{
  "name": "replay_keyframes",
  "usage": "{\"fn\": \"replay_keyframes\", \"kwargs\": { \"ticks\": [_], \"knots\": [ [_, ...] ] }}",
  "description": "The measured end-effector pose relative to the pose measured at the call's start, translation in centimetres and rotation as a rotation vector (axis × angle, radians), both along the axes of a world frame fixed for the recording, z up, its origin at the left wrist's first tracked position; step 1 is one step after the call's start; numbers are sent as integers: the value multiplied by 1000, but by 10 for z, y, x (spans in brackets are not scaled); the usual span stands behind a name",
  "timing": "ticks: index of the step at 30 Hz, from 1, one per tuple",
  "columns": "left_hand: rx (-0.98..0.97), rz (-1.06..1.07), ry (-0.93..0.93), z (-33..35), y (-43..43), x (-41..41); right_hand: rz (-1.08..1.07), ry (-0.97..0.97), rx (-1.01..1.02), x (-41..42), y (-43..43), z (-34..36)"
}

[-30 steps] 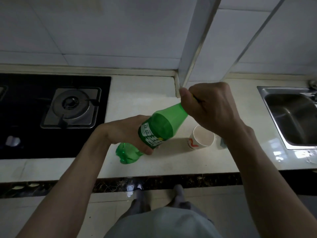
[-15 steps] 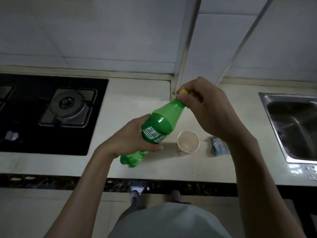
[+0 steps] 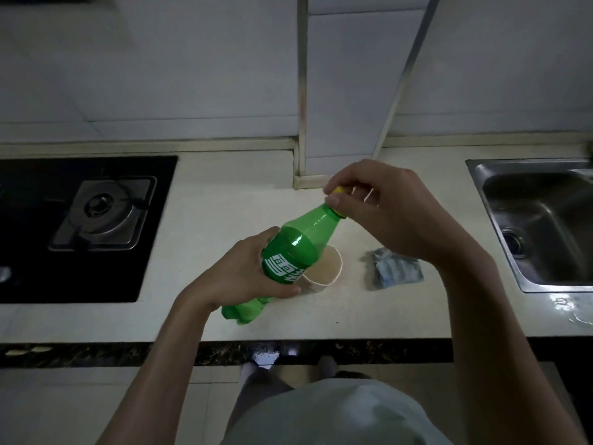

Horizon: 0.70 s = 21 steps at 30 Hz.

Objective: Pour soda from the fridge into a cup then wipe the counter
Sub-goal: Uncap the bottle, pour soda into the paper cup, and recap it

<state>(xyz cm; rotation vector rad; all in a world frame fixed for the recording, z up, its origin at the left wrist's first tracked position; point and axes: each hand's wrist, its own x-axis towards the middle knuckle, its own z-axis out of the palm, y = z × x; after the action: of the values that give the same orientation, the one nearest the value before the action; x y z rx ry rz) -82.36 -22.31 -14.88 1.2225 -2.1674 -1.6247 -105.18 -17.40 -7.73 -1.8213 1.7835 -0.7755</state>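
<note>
A green soda bottle (image 3: pixel 296 244) with a white label is held tilted above the counter (image 3: pixel 224 203), its neck pointing up and to the right. My left hand (image 3: pixel 244 274) grips its body from the left. My right hand (image 3: pixel 382 213) pinches the yellow cap (image 3: pixel 339 190) at the bottle's mouth between thumb and fingers. Behind the bottle stands a paper cup (image 3: pixel 325 273), partly hidden by it, with its open top showing. A crumpled blue-grey cloth (image 3: pixel 396 268) lies on the counter to the right of the cup.
A black gas hob (image 3: pixel 96 226) with a metal burner fills the counter's left side. A steel sink (image 3: pixel 539 220) is set in at the right, with water drops on the counter in front of it. A tiled wall rises behind.
The view has shifted, so the hob and sink sit differently in frame. My right hand's grip has moved from a fist over the cap to a fingertip pinch, and the yellow cap now shows.
</note>
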Motion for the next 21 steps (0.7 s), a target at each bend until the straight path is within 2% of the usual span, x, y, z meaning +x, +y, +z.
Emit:
{"fn": "replay_keyframes", "kwargs": {
  "ticks": [2, 3, 8, 13, 21],
  "knots": [
    [-14, -1, -27, -3, 2, -4, 127, -44, 59, -10, 3, -1],
    [-15, -4, -41, -4, 3, -6, 124, -81, 99, -13, 4, -2],
    [-29, 2, -71, -11, 10, -10, -65, -24, 115, -18, 3, -11],
    [-46, 43, -113, -18, 19, -2, 80, -105, 162, -19, 1, -19],
    [-77, 112, -135, -22, 39, 5, 167, -279, 200, -15, 0, -47]
  ]
}}
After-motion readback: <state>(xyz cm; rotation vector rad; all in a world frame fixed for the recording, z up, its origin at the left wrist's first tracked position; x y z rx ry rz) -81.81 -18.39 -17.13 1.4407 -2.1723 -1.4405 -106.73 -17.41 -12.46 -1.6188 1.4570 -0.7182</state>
